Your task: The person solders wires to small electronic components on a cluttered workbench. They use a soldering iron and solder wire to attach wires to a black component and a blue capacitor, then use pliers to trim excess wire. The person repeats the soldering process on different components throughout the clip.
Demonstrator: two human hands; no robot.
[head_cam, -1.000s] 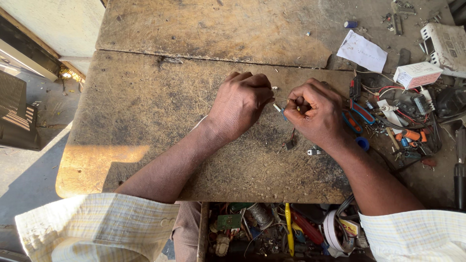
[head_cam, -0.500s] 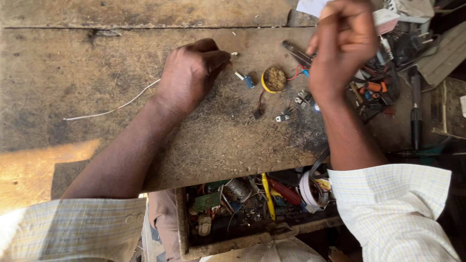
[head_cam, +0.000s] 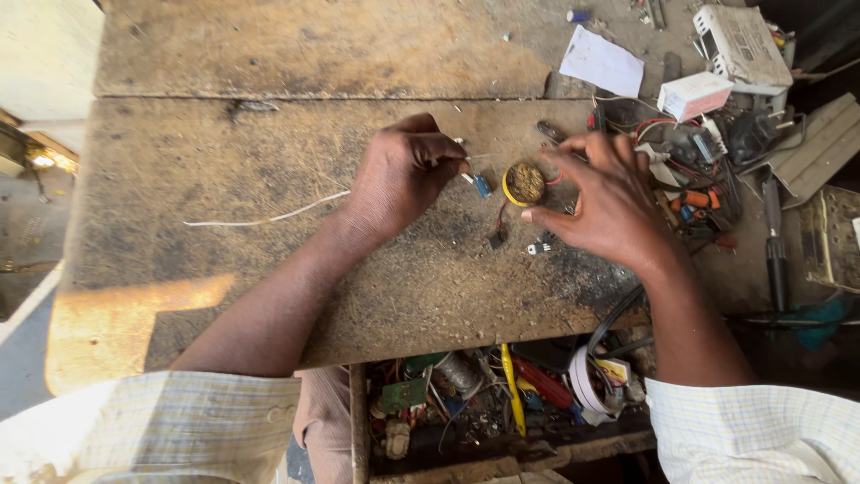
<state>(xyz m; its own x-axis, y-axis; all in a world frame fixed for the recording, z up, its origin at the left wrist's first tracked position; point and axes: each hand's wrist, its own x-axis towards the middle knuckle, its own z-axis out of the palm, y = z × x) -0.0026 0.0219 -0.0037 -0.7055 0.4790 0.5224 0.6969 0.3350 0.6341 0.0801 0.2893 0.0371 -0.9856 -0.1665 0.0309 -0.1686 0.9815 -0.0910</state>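
My left hand (head_cam: 403,179) rests on the worn wooden bench (head_cam: 269,152), its fingertips pinched on the end of a thin white wire (head_cam: 269,218) that trails off to the left. A small blue component (head_cam: 482,185) lies just beside those fingertips. My right hand (head_cam: 605,202) hovers with fingers spread, thumb and forefinger on either side of a small round yellow tin (head_cam: 524,184) of brown paste; I cannot tell if they touch it. A small black part on a red lead (head_cam: 495,237) lies below the tin.
Wires, electronic parts and tools (head_cam: 699,179) are heaped at the right. White paper (head_cam: 602,61) and white boxes (head_cam: 694,94) lie at the far right. An open drawer (head_cam: 502,403) under the front edge holds tools, a tape roll and parts. A screwdriver (head_cam: 775,251) lies further right.
My right hand came down from the upper right and now sits spread beside the yellow tin. My left hand stayed pinched on the wire near the tin.
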